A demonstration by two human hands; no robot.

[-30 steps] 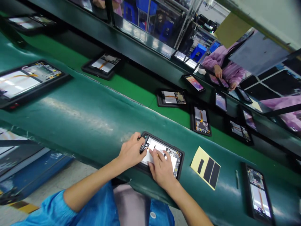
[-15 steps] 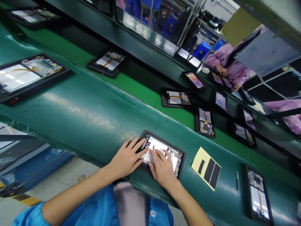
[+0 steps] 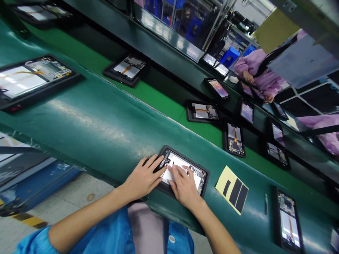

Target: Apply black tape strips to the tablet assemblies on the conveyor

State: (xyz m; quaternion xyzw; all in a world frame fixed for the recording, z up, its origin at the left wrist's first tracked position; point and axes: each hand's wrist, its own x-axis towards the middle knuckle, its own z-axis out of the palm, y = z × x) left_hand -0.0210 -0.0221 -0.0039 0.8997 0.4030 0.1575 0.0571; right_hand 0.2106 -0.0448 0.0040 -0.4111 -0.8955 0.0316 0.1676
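An opened tablet (image 3: 197,172) in a black frame lies on the dark green bench (image 3: 106,123) right in front of me, its white inner panel and circuit boards showing. My left hand (image 3: 144,176) rests flat on the tablet's left end, fingers stretched out. My right hand (image 3: 182,185) lies over the middle of the white panel, with its fingers pressing down on it. Nothing is held in either hand as far as I can see.
A yellow sheet (image 3: 231,188) with black strips lies right of the tablet, then a thin stylus-like tool (image 3: 265,204) and another opened tablet (image 3: 288,218). One more tablet (image 3: 29,79) lies far left. Several tablets ride the green belt (image 3: 159,102) behind. People in pink coats (image 3: 254,74) work opposite.
My left hand has gone from curled at the tablet's corner to lying flat with fingers stretched. My right hand's fingers have slid slightly left along the white panel.
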